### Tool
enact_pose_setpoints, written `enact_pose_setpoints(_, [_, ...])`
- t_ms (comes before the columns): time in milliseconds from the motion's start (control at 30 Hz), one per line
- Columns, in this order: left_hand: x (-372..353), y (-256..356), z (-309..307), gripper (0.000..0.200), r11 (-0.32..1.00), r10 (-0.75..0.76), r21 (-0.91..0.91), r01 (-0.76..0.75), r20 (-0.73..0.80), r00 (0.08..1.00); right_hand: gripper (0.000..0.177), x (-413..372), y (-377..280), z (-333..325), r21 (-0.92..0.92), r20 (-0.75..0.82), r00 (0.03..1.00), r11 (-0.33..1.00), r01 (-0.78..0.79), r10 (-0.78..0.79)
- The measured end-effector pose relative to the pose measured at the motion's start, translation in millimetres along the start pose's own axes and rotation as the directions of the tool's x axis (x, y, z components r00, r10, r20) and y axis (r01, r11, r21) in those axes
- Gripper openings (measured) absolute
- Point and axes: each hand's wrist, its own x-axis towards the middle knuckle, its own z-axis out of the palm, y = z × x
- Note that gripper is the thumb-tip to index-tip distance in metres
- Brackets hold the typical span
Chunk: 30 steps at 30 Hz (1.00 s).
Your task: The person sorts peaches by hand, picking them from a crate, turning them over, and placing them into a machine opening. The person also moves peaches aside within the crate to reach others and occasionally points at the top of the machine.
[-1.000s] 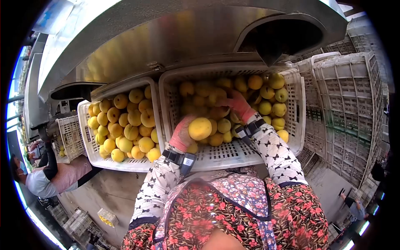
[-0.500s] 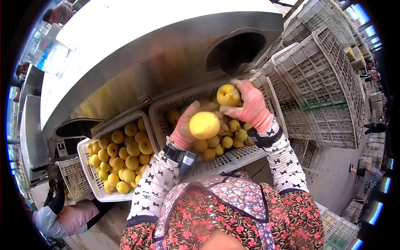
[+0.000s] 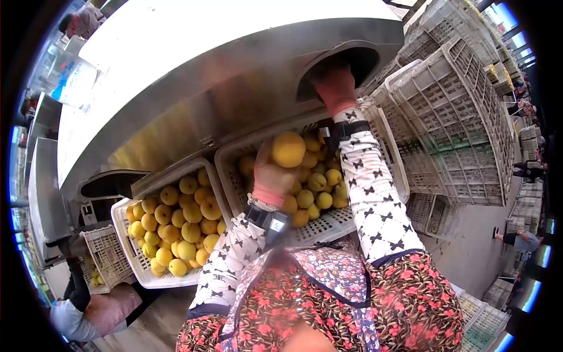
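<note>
Curved metal housing [image 3: 193, 111] ahead of me. Gloved left hand [image 3: 271, 176]: curled around one round yellow fruit [image 3: 288, 149], above a slotted plastic crate [image 3: 319, 229]. Right hand [image 3: 336, 88]: inside the dark opening [image 3: 365, 63], fingers obscured; I cannot tell its grip.

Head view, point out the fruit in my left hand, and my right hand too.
Held fruit [image 3: 288, 149]: head view, middle of its rounded side.
Right hand [image 3: 336, 88]: head view, visible part of the glove.

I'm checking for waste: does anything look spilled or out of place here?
Nothing stands out: fruit lies in the two near crates, none visibly spilled beside them. The stacked crates appear tilted, possibly from lens distortion.
</note>
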Motion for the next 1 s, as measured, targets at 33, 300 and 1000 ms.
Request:
enact_pose_setpoints(33, [4,5,2,0.051,0.994,0.051,0.099,-0.055,0.039,0.998,0.050,-10,-2,-21,0.373,-0.127,0.978,0.921,-0.108,0.167])
enact_pose_setpoints(300, [7,13,19,0.029,0.871,0.245,0.420,-0.254,0.075,0.967,0.084,-148,-36,-17,0.997,0.059,0.984,0.035,-0.066,0.171])
enact_pose_setpoints(1000, [-43,-114,-101,0.051,0.035,-0.428,0.928,0.371,-0.322,0.845,0.081,-41,17,-14,0.536,-0.653,0.720,0.814,0.223,0.233])
